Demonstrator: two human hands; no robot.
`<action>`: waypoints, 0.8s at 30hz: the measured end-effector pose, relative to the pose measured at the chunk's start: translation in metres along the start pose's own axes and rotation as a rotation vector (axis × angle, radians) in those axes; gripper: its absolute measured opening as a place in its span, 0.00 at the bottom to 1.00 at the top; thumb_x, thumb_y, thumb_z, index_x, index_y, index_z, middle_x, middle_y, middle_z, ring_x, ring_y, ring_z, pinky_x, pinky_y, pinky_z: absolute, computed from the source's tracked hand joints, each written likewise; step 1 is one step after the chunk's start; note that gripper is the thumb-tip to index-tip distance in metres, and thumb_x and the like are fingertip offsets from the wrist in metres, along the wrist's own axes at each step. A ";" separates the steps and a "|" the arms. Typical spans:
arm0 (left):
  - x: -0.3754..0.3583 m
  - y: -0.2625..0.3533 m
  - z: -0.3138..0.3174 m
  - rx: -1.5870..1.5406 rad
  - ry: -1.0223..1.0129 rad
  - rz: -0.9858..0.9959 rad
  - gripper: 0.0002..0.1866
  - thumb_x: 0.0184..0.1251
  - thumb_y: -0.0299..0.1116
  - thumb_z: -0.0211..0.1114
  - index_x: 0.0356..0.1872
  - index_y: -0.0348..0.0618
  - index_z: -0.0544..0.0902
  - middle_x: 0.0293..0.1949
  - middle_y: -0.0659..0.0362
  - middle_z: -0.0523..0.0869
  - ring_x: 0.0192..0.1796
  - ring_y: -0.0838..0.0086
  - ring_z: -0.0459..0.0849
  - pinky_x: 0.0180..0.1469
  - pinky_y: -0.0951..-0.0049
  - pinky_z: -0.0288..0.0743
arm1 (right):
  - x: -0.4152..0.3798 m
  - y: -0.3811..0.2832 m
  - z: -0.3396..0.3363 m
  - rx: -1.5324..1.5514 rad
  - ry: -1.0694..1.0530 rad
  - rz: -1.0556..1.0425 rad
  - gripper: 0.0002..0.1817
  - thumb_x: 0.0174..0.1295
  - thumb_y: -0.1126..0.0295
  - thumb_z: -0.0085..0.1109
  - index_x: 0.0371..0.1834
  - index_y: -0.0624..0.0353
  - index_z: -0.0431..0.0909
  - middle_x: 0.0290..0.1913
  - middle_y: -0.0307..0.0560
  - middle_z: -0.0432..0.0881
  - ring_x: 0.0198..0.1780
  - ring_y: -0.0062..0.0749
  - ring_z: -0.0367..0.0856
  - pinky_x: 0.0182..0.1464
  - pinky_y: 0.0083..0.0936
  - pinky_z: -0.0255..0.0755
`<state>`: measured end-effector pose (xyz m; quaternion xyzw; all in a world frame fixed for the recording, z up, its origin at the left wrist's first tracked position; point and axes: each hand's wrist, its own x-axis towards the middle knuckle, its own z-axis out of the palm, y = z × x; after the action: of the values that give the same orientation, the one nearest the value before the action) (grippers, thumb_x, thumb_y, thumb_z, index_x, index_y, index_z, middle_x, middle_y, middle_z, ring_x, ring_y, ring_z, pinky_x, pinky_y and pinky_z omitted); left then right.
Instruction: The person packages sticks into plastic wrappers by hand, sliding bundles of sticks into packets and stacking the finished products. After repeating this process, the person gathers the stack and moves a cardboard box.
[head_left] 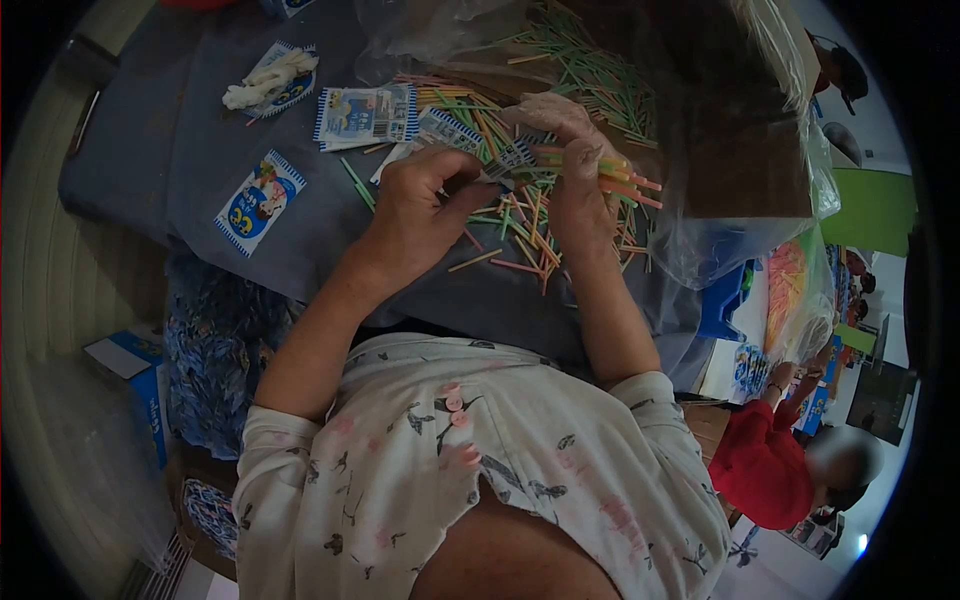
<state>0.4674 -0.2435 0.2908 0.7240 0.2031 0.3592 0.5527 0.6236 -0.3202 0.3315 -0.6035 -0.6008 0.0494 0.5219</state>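
Thin sticks [625, 183] in pink, yellow and green form a bundle in my right hand [580, 190], with the thumb pressed over them and their ends pointing right. To its left, my left hand [425, 205] has thumb and forefinger pinched together. Whatever lies between those fingertips is too small to make out. Under and around both hands, loose coloured sticks [535, 230] are scattered on the grey cloth. Behind my left hand lie printed blue-and-white packets [368, 115], partly overlapping, with more sticks beside them.
A single packet [260, 203] lies on the grey table cloth [330, 235] at left, near a crumpled white item [270, 80] on another packet. A plastic-lined cardboard box [740, 150] stands at right beside a large stick pile [590, 70]. A person in red [765, 465] works farther right.
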 end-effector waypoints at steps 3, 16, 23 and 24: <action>0.000 -0.003 0.000 0.073 0.010 0.109 0.08 0.54 0.21 0.73 0.35 0.35 0.84 0.29 0.55 0.84 0.29 0.70 0.83 0.30 0.73 0.74 | -0.007 0.000 0.000 0.264 0.041 0.112 0.37 0.74 0.38 0.36 0.50 0.64 0.79 0.37 0.49 0.84 0.47 0.37 0.80 0.60 0.33 0.69; -0.001 0.002 0.001 0.193 0.013 0.191 0.10 0.57 0.18 0.71 0.41 0.35 0.84 0.33 0.57 0.83 0.33 0.75 0.84 0.32 0.77 0.77 | -0.014 -0.006 -0.001 0.548 0.263 0.143 0.29 0.75 0.44 0.42 0.46 0.63 0.79 0.30 0.45 0.77 0.41 0.32 0.77 0.58 0.35 0.68; 0.003 0.005 0.007 0.219 0.028 0.210 0.10 0.56 0.18 0.71 0.39 0.36 0.85 0.33 0.56 0.83 0.33 0.72 0.85 0.31 0.74 0.77 | -0.013 0.003 0.000 0.178 0.175 0.039 0.28 0.77 0.50 0.41 0.48 0.63 0.83 0.46 0.45 0.83 0.46 0.29 0.80 0.55 0.32 0.71; 0.004 0.005 0.007 0.219 0.030 0.213 0.10 0.56 0.18 0.71 0.39 0.36 0.85 0.33 0.56 0.83 0.33 0.72 0.85 0.31 0.74 0.77 | -0.012 0.002 -0.001 0.177 0.175 0.036 0.28 0.77 0.50 0.41 0.48 0.63 0.83 0.46 0.45 0.83 0.46 0.29 0.80 0.55 0.32 0.71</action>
<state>0.4751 -0.2471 0.2960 0.7919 0.1713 0.4021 0.4263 0.6219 -0.3296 0.3238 -0.5678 -0.5352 0.0587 0.6226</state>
